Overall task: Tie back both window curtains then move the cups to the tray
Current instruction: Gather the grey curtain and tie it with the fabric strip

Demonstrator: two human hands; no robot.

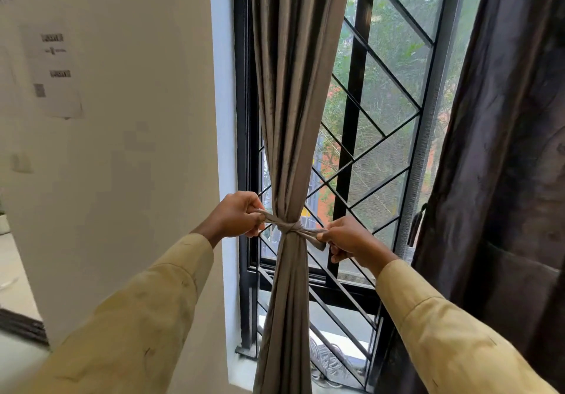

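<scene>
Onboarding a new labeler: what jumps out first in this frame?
Centre frame, the left hand and right hand pull the two ends of a fabric tie knotted around the gathered grey curtain. Behind it runs a black diagonal window grille; a darker curtain hangs loose along the right edge.

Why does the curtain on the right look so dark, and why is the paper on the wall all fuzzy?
Head view: daylight comes in from behind, so the right curtain is backlit and nearly black. The paper is blurred, its print unreadable. The wide lens bends the window frame near the edges.
</scene>
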